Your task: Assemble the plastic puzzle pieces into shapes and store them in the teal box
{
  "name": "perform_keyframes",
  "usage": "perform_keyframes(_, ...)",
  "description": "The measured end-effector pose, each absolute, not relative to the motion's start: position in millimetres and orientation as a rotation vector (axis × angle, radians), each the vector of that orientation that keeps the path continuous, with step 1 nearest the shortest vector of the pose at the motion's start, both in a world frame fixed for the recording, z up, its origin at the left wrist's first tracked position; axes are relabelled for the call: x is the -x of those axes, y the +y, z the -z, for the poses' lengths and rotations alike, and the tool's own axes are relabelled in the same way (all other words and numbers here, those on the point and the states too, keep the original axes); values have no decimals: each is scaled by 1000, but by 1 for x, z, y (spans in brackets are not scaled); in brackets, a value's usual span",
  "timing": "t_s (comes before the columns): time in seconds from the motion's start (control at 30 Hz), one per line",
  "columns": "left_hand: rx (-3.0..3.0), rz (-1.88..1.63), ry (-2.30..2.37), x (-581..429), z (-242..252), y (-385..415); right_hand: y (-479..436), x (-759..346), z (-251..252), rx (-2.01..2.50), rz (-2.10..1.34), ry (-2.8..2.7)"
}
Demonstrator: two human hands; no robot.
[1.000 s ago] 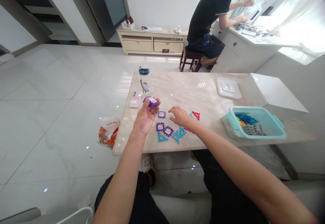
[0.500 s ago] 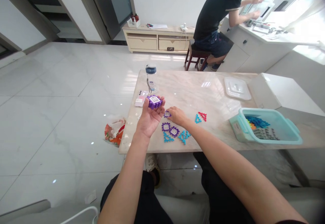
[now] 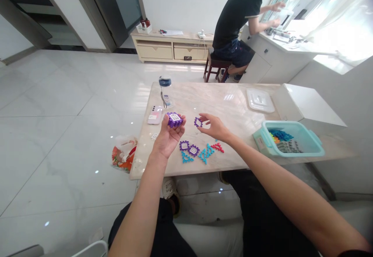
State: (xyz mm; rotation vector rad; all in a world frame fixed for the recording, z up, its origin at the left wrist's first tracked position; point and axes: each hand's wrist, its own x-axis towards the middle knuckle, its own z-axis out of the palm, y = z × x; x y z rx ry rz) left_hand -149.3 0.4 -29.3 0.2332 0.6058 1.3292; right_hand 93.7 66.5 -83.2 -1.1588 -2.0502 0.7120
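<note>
My left hand (image 3: 167, 136) is raised over the marble table (image 3: 227, 105), fingers curled around a partly built purple cube (image 3: 174, 119) of interlocking square tiles. My right hand (image 3: 214, 127) pinches a single purple square tile (image 3: 198, 122) a little to the right of the cube, lifted off the table. Below the hands lie two more purple square tiles (image 3: 188, 147), several blue triangle tiles (image 3: 201, 155) and a red triangle tile (image 3: 218, 147).
A teal bin (image 3: 303, 150) with coloured and grey pieces stands at the right, its clear lid (image 3: 260, 100) and a white box (image 3: 305, 103) behind. A bottle (image 3: 165, 91) and pink phone (image 3: 155, 114) sit at the left. Another person (image 3: 239, 20) sits at a far counter. A bag (image 3: 124, 154) lies on the floor.
My right hand reached to a purple tile on the table, pinched it and lifted it up beside the cube. My left hand kept holding the cube.
</note>
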Motion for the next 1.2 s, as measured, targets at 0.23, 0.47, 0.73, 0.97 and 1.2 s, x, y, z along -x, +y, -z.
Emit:
perform_keyframes(0.23,-388,-1242,673,134,40,2,17,-94,7,973,-697,-1937)
perform_keyframes(0.47,-612,-1329,775,121,45,4,-15,-90,-1,944,-825,-2182)
perform_keyframes(0.73,-573,-1309,776,115,51,1,-17,-89,2,935,-943,-2176)
perform_keyframes(0.97,-590,-1292,705,121,50,-2,-28,-87,-6,910,-1008,-2179)
perform_keyframes(1.2,-570,-1278,709,121,43,-3,-28,-98,-10,861,-914,-2181)
